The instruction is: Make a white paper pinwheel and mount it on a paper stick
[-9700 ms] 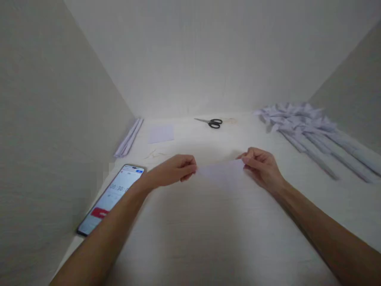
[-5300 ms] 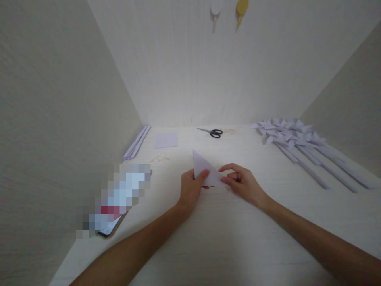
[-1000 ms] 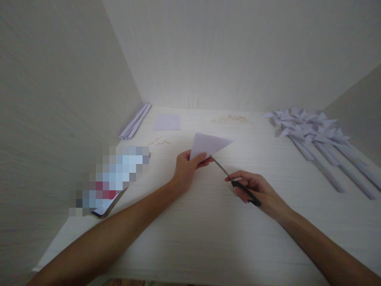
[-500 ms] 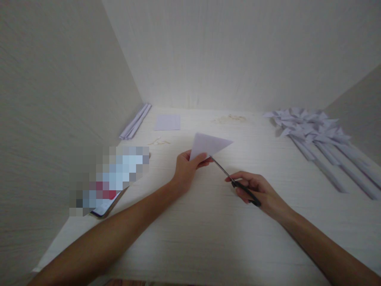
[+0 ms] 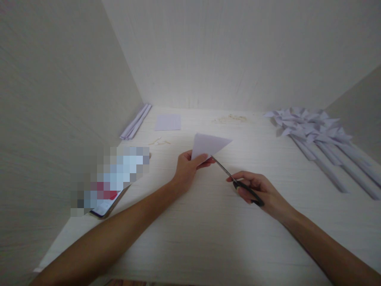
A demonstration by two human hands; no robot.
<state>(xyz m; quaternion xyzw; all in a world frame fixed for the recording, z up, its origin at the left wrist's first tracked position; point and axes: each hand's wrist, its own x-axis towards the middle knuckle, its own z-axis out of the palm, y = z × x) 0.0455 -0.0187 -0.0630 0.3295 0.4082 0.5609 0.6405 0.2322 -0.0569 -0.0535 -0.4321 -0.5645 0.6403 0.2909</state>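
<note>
Above the table, a pale lilac sheet of paper folded into a triangle (image 5: 208,143) is pinched in my left hand (image 5: 186,171), thumb on top and fingers underneath. Its sharp corner points right. My right hand (image 5: 257,188) is closed on a pair of scissors (image 5: 247,191) with black handles. The thin metal blades slant up and left, and their tips are at the paper's lower edge, close to my left fingertips. Whether the blades have cut into the paper cannot be made out.
Paper pinwheels (image 5: 311,125) on rolled sticks lie at the right. Rolled paper sticks (image 5: 136,122) rest by the left wall, near a square paper sheet (image 5: 168,122). Small pale sticks (image 5: 160,141) and crumbs (image 5: 233,118) lie farther back. A phone (image 5: 104,208), partly blurred out, is at the left.
The scissors and my right hand have shifted very slightly to the right. The folded paper stays in my left hand, nearly in the same place.
</note>
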